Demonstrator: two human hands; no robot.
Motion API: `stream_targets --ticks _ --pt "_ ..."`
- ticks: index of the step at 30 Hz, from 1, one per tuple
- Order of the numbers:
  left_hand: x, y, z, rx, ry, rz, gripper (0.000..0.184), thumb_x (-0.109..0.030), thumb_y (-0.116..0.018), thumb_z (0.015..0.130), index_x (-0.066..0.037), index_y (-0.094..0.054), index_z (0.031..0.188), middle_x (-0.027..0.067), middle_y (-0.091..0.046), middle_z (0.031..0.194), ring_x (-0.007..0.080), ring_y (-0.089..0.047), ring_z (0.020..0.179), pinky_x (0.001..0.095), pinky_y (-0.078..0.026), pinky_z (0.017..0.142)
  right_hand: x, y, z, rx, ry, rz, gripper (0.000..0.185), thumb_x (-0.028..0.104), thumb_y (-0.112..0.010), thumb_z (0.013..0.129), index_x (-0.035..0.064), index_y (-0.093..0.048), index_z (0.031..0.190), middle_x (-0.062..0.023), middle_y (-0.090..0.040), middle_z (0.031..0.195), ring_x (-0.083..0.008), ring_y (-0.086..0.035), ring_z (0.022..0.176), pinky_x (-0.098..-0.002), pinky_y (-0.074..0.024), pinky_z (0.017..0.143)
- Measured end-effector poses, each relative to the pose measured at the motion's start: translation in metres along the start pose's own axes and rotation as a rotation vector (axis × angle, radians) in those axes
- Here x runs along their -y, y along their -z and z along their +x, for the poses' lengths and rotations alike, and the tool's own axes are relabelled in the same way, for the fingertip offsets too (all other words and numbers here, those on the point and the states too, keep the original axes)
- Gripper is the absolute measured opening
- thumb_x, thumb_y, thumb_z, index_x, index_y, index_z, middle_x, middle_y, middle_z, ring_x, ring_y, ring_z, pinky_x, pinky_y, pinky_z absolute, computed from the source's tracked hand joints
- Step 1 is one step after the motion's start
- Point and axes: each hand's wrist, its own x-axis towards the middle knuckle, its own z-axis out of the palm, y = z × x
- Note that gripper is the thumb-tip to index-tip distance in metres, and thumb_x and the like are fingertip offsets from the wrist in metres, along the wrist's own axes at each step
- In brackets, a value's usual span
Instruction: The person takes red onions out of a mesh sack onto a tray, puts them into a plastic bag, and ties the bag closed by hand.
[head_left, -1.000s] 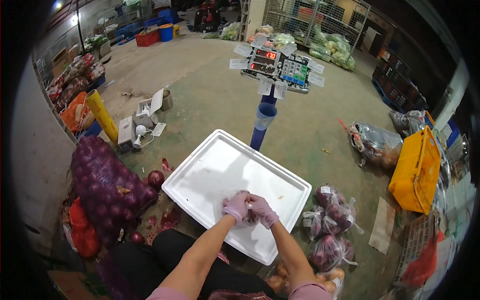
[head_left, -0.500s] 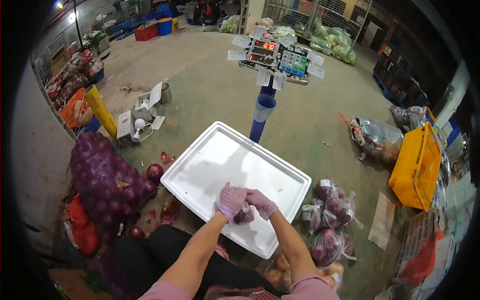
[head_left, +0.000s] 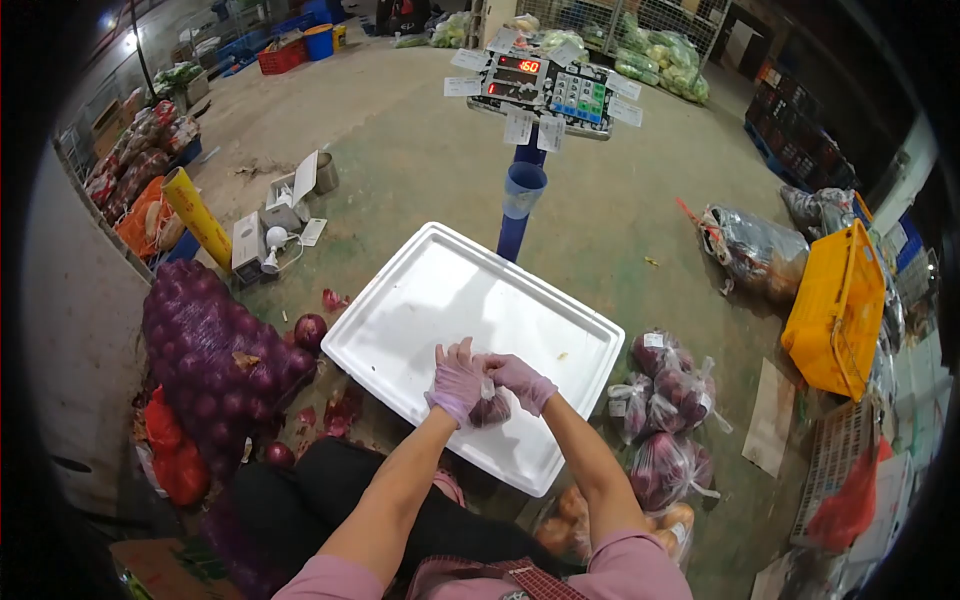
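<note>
A small clear plastic bag of red onions (head_left: 490, 409) rests on the white scale tray (head_left: 395, 300), near its front edge. My left hand (head_left: 457, 382), in a thin pink glove, is at the left of the bag's top. Its outer fingers are raised and apart, while the thumb side seems to pinch the plastic. My right hand (head_left: 522, 383), gloved alike, has its fingers closed on the bag's gathered neck from the right. The exact finger grip is partly hidden. Beyond the tray, a scale display (head_left: 548, 92) on a blue post shows red digits.
A purple net sack of onions (head_left: 215, 350) stands left, with a loose onion (head_left: 310, 331) beside it. Filled bags of onions (head_left: 668, 470) lie right of the tray. A yellow crate (head_left: 832, 310) stands farther right. Onion skins (head_left: 342, 410) litter the floor.
The left fingers have lifted and spread a little at the bag's neck; the right hand stays beside them. The red digits on the scale display have changed. The whole view has shifted slightly.
</note>
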Motion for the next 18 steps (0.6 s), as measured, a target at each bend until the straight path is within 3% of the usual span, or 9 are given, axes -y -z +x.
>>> stream_targets --ticks 4,6,7,8,11,13,14,17,18 --pt "0.000 0.000 0.003 -0.022 -0.013 -0.013 0.038 -0.021 -0.058 0.081 -0.012 -0.048 0.117 0.0133 -0.025 0.139 0.0326 -0.035 0.124 0.0590 -0.023 0.103 -0.005 0.002 0.003 0.041 0.009 0.069 0.022 0.003 -0.058 0.083 0.0034 -0.066 0.103 0.0034 -0.062 0.086 -0.0071 -0.053 0.076 -0.0233 -0.0446 0.069" --pt "-0.001 0.011 0.008 -0.051 0.145 -0.041 0.059 -0.027 -0.062 0.079 -0.012 -0.038 0.131 0.0137 -0.019 0.146 0.0337 -0.030 0.127 0.0595 -0.023 0.101 -0.011 0.002 0.002 0.045 0.005 0.090 0.022 0.004 -0.061 0.082 0.0028 -0.065 0.103 0.0019 -0.062 0.088 -0.0081 -0.055 0.078 -0.0237 -0.0463 0.072" --pt "0.002 0.002 0.006 -0.018 0.126 0.067 0.079 -0.034 -0.062 0.078 -0.014 -0.020 0.142 0.0142 -0.017 0.147 0.0335 -0.028 0.130 0.0598 -0.022 0.102 -0.014 0.001 0.003 0.041 0.016 0.142 0.021 0.002 -0.061 0.080 0.0023 -0.065 0.101 0.0002 -0.062 0.089 -0.0097 -0.055 0.081 -0.0244 -0.0465 0.073" --pt "0.001 0.003 0.005 -0.015 0.125 0.065 0.079 -0.034 -0.062 0.078 -0.014 -0.020 0.142 0.0142 -0.017 0.147 0.0335 -0.028 0.130 0.0598 -0.022 0.102 -0.014 0.000 0.003 0.038 0.027 0.193 0.020 0.000 -0.061 0.079 0.0017 -0.064 0.099 -0.0014 -0.061 0.090 -0.0113 -0.055 0.084 -0.0250 -0.0467 0.075" --pt "-0.001 0.008 0.001 0.083 0.073 -0.018 0.065 -0.037 -0.061 0.078 -0.012 -0.039 0.134 0.0139 -0.018 0.146 0.0339 -0.029 0.129 0.0600 -0.020 0.103 -0.017 0.000 0.005 0.040 0.015 0.144 0.021 0.001 -0.061 0.078 0.0019 -0.064 0.098 -0.0015 -0.061 0.091 -0.0114 -0.054 0.085 -0.0252 -0.0462 0.076" --pt "0.003 0.014 0.007 0.282 0.090 0.026 0.047 -0.038 -0.061 0.077 -0.011 -0.058 0.116 0.0130 -0.027 0.142 0.0343 -0.030 0.129 0.0611 -0.019 0.103 -0.021 0.002 0.011 0.029 0.017 0.125 0.021 0.002 -0.063 0.078 0.0023 -0.064 0.099 -0.0005 -0.062 0.090 -0.0107 -0.056 0.084 -0.0251 -0.0468 0.077" --pt "0.002 0.024 0.010 0.292 0.098 -0.028 0.032 -0.034 -0.063 0.077 -0.012 -0.067 0.099 0.0124 -0.044 0.130 0.0319 -0.037 0.125 0.0578 -0.020 0.105 -0.024 0.002 0.014 0.021 0.022 0.102 0.022 0.002 -0.065 0.078 0.0027 -0.065 0.100 0.0004 -0.063 0.089 -0.0101 -0.057 0.083 -0.0250 -0.0475 0.077" --pt "0.003 0.034 0.019 0.640 0.082 -0.104 0.028 -0.031 -0.061 0.078 -0.013 -0.065 0.099 0.0109 -0.056 0.112 0.0281 -0.047 0.116 0.0531 -0.022 0.107 -0.028 0.004 0.019 0.012 0.069 -0.014 0.026 0.000 -0.066 0.071 0.0034 -0.065 0.097 0.0015 -0.062 0.086 -0.0088 -0.055 0.082 -0.0231 -0.0455 0.077" --pt "0.002 0.034 0.016 0.541 0.099 -0.153 0.019 -0.022 -0.055 0.083 -0.014 -0.063 0.099 0.0106 -0.058 0.106 0.0263 -0.050 0.110 0.0480 -0.026 0.104 -0.030 0.005 0.021 0.026 0.077 -0.014 0.027 0.000 -0.065 0.070 0.0035 -0.065 0.096 0.0013 -0.062 0.086 -0.0088 -0.054 0.082 -0.0232 -0.0456 0.077"
